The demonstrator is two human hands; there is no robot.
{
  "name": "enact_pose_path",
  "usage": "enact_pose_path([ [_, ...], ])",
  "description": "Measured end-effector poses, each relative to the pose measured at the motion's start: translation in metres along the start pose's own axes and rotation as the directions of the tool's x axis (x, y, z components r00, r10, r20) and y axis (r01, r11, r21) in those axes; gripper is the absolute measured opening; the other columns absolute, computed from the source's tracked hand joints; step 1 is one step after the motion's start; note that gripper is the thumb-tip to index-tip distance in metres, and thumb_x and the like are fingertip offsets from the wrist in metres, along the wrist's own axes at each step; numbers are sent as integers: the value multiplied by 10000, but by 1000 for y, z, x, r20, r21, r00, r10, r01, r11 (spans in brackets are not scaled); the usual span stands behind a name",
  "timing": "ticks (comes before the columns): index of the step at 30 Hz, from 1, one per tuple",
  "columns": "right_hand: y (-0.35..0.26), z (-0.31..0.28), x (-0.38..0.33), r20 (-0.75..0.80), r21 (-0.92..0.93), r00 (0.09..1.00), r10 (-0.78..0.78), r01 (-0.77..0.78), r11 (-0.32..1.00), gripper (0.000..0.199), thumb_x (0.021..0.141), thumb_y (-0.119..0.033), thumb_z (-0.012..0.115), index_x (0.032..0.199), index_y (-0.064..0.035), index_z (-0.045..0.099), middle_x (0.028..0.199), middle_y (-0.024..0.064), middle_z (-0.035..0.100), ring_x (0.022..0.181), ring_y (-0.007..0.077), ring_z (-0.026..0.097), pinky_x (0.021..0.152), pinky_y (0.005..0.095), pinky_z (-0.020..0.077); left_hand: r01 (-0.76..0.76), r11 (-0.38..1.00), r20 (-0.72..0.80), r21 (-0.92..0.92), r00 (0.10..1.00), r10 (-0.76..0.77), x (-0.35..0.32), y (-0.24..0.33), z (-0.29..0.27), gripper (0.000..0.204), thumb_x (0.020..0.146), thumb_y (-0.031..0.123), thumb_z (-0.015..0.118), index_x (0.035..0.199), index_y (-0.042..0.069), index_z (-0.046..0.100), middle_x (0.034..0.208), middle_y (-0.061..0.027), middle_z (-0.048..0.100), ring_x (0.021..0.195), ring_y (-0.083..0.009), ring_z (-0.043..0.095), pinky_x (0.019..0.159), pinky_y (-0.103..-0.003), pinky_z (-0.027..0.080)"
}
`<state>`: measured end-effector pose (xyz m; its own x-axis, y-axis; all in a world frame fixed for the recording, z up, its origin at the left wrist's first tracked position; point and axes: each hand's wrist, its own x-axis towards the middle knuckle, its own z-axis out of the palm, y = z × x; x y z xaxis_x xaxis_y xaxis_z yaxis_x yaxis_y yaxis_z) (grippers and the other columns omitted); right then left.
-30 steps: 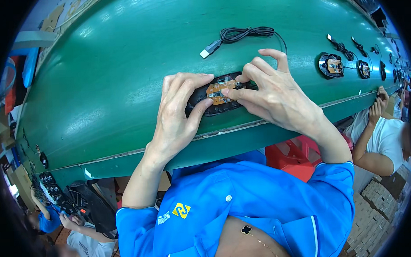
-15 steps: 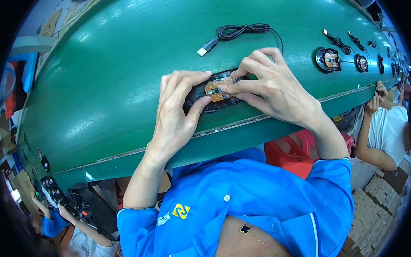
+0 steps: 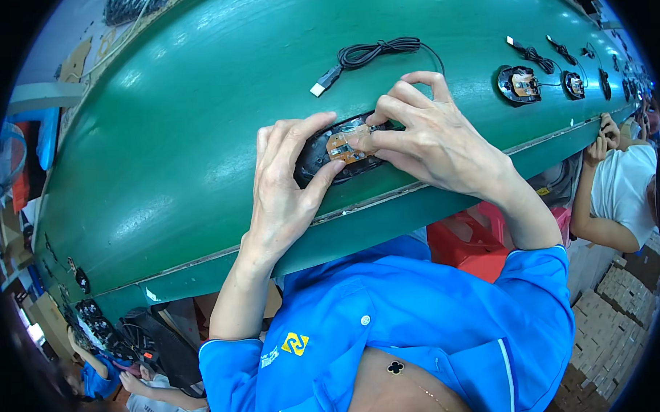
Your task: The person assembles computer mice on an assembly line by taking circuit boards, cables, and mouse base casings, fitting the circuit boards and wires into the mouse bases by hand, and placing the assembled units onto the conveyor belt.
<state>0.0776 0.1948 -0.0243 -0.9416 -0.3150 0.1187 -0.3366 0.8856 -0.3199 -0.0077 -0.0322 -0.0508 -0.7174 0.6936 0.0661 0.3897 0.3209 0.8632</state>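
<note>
An opened computer mouse base (image 3: 312,161), a black oval shell, lies on the green bench near its front edge. Inside it sits an orange-brown circuit board (image 3: 340,149) with small parts on it. My left hand (image 3: 284,175) grips the shell's left part, fingers at the far rim and thumb at the near side. My right hand (image 3: 433,133) is closed over the right end, its fingertips pressed onto the board and the far rim. A clear, shiny bit shows by those fingertips; its kind is hard to tell. The mouse's black USB cable (image 3: 372,54) lies coiled behind my hands.
More opened mice (image 3: 518,84) with bundled cables (image 3: 536,59) stand in a row along the bench (image 3: 197,138) to the right. A co-worker's hands (image 3: 605,137) are at the right edge. Dark parts (image 3: 94,323) and other people are at the lower left. A red stool (image 3: 466,248) stands below the bench.
The view has shifted slightly. My right fingertips have moved a little on the board, while my left hand keeps its hold on the shell.
</note>
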Motion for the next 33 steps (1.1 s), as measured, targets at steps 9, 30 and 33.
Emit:
enact_pose_path([
  [9,-2,6,-4,-126,-41,992,-11,6,999,140,880,-170,732,1018,-195,739,972,40,571,960,223,519,1052,492,336,-67,994,50,89,997,63,1,-5,0,461,839,59,804,1286,85,691,1176,-72,647,1084,-233,540,965,-360,467],
  [30,-3,1,-16,-151,-29,986,73,-79,996,197,863,-142,742,1046,-217,748,984,21,595,973,216,524,1084,484,317,-137,987,43,86,990,134,9,-2,12,483,815,54,806,1284,76,693,1139,-83,619,1040,-243,522,945,-367,442],
  [33,-3,3,-18,-150,-24,985,86,-90,996,194,870,-146,740,1049,-219,750,998,10,603,988,214,524,1097,483,309,-107,988,8,115,994,107,11,3,18,448,815,49,800,1250,77,698,1136,-83,617,1030,-241,522,929,-362,435],
])
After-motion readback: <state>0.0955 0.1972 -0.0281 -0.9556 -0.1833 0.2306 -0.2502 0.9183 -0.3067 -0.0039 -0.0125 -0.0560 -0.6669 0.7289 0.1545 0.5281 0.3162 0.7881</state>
